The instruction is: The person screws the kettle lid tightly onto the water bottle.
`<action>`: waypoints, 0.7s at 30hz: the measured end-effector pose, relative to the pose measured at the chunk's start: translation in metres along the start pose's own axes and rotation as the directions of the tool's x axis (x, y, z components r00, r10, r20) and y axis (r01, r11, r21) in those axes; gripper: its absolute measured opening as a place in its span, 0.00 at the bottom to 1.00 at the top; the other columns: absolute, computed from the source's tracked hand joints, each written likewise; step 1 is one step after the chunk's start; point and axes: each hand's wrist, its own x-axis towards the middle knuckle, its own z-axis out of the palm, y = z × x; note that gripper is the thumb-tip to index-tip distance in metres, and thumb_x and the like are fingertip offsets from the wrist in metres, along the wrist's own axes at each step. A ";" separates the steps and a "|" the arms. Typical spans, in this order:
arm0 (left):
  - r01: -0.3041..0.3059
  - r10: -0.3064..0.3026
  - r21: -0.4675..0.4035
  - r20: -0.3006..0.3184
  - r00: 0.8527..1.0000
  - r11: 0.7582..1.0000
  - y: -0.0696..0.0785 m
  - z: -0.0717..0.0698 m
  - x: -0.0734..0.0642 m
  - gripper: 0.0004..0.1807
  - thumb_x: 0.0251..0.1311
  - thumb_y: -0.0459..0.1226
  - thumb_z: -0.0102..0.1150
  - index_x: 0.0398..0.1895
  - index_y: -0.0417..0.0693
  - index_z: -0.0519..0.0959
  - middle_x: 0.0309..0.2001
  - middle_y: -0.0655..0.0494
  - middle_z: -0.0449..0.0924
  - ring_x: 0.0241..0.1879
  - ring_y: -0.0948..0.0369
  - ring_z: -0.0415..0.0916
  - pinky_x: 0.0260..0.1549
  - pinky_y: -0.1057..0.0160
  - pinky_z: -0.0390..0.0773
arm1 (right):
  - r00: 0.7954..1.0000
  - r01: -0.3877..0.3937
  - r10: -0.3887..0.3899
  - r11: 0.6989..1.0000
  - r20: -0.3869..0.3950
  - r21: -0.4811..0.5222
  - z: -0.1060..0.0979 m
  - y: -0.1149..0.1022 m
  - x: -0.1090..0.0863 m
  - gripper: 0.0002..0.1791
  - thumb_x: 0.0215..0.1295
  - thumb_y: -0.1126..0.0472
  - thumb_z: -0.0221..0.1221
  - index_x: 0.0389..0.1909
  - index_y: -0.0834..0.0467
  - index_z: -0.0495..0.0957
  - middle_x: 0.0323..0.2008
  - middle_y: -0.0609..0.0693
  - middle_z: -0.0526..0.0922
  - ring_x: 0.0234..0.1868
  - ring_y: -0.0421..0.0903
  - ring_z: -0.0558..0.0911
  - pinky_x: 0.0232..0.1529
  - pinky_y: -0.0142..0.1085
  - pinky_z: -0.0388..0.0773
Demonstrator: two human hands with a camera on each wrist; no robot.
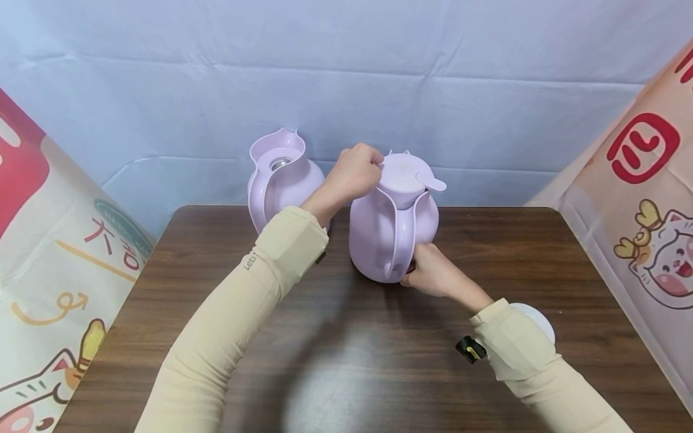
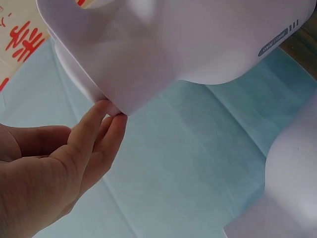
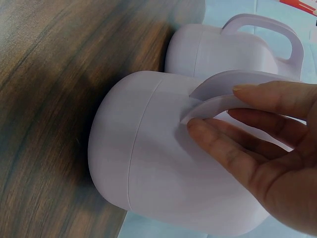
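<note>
A lilac thermal jug (image 1: 373, 234) stands upright, its handle (image 1: 403, 237) towards me. A lilac lid (image 1: 403, 171) with a side tab sits in its mouth. My left hand (image 1: 357, 171) reaches to the upper left of this jug; in the left wrist view its fingertips (image 2: 105, 106) touch the corner of the rim, thumb held apart. Low on the handle, my right hand (image 1: 433, 270) holds on, thumb on one side and fingers on the other in the right wrist view. To the left stands a second lilac jug (image 1: 295, 189), lidless, its metal-lined opening showing.
A white round thing (image 1: 536, 319) lies on the brown wooden table (image 1: 400, 373), partly hidden by my right sleeve. Behind the table's far edge hangs a pale blue cloth (image 1: 346, 78). Printed cloths with cartoon cats flank the table at left and right.
</note>
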 end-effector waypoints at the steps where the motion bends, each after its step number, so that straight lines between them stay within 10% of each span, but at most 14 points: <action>1: 0.005 -0.005 0.001 0.003 1.000 1.000 0.001 0.000 -0.001 0.14 0.53 0.26 0.40 0.35 0.42 0.78 0.36 0.50 0.71 0.38 0.56 0.64 0.29 0.69 0.61 | 1.000 -0.002 0.002 1.000 0.000 -0.001 0.000 0.000 0.000 0.15 0.32 0.74 0.57 0.28 0.63 0.72 0.24 0.50 0.75 0.26 0.47 0.70 0.29 0.38 0.67; 17: 0.026 -0.026 0.004 0.020 0.999 1.000 0.003 -0.004 -0.014 0.23 0.56 0.28 0.40 0.55 0.43 0.74 0.55 0.53 0.73 0.52 0.57 0.66 0.48 0.65 0.65 | 1.000 -0.008 0.008 1.000 0.010 -0.007 -0.001 0.000 0.000 0.14 0.33 0.74 0.57 0.27 0.63 0.72 0.23 0.49 0.74 0.25 0.47 0.70 0.28 0.38 0.67; 21: 0.017 -0.017 0.013 0.020 1.000 1.000 0.004 -0.004 -0.015 0.19 0.55 0.27 0.40 0.46 0.42 0.78 0.46 0.51 0.76 0.45 0.56 0.67 0.41 0.66 0.66 | 1.000 -0.003 0.003 1.000 0.008 -0.009 -0.001 0.000 0.000 0.13 0.33 0.73 0.58 0.26 0.63 0.72 0.22 0.49 0.74 0.25 0.46 0.70 0.28 0.38 0.68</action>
